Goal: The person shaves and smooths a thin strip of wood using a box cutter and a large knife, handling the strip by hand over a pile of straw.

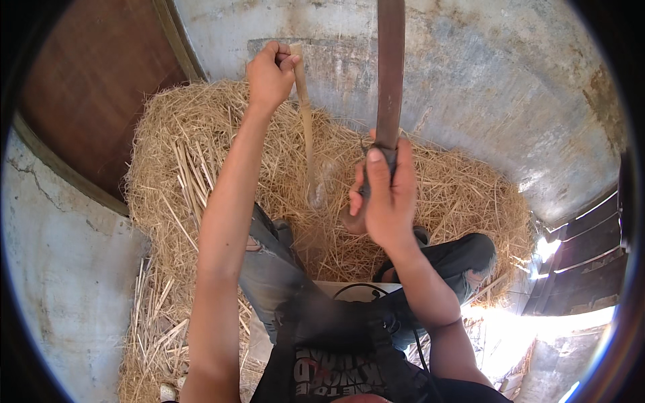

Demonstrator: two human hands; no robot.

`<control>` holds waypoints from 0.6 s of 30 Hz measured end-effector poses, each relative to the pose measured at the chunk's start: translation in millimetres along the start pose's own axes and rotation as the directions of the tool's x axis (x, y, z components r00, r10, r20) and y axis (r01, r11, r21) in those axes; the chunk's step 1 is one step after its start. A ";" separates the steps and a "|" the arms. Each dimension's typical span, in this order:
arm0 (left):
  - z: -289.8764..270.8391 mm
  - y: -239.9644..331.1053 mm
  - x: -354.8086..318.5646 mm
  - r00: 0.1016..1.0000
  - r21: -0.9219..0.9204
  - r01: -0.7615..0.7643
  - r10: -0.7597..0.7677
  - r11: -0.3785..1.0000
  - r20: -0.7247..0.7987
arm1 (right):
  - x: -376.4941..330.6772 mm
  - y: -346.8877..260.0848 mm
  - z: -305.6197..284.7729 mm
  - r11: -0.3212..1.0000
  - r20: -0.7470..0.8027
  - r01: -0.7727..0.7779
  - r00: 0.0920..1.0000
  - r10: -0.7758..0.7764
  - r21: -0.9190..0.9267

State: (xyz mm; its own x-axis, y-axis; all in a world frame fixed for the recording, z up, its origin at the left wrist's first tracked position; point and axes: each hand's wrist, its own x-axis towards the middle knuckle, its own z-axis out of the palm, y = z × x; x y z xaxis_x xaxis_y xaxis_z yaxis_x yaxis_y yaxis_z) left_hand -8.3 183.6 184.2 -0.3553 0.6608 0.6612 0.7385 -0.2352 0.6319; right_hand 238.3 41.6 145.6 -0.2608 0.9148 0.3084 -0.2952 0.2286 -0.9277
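My left hand (271,79) pinches the top end of a long, thin pale strip of bamboo or wood (306,124) between thumb and fingers. The strip hangs down nearly upright, and its lower end is blurred against the straw between my legs. In my right hand (390,198) is a machete (390,74), gripped by its dark handle. Its long brown, rusty-looking blade points up and away from me, past the upper edge of the picture. The blade stands apart from the strip, to its right.
A heap of loose straw (457,195) lies around my bent legs. Thin pale sticks (191,171) rest on it at the left. Beyond rises a stained grey wall (484,80), with a brown panel (94,80) at far left. Dark slats (584,248) stand at right beside bright light.
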 end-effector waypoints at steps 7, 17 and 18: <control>-6.6 0.5 -4.4 1.000 -0.058 0.006 -0.005 0.998 0.025 | -20.5 42.6 -25.3 0.880 0.116 -0.464 0.873 0.474 -0.101; -4.3 -4.0 -1.9 0.999 -0.069 0.022 -0.019 0.997 0.033 | -15.8 33.5 -2.1 0.993 0.009 0.050 0.999 -0.049 -0.110; -0.8 -3.6 -1.3 1.000 -0.088 0.013 -0.012 0.996 0.017 | -25.1 57.6 -10.0 0.973 0.022 -0.072 0.997 0.078 -0.221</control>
State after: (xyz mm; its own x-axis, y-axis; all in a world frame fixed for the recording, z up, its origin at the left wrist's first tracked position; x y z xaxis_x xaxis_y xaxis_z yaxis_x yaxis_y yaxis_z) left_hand -10.9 183.0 181.3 -0.3544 0.6755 0.6466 0.6805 -0.2879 0.6738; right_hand 237.0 35.1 82.3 -0.3036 0.9223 0.2393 -0.0650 0.2305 -0.9709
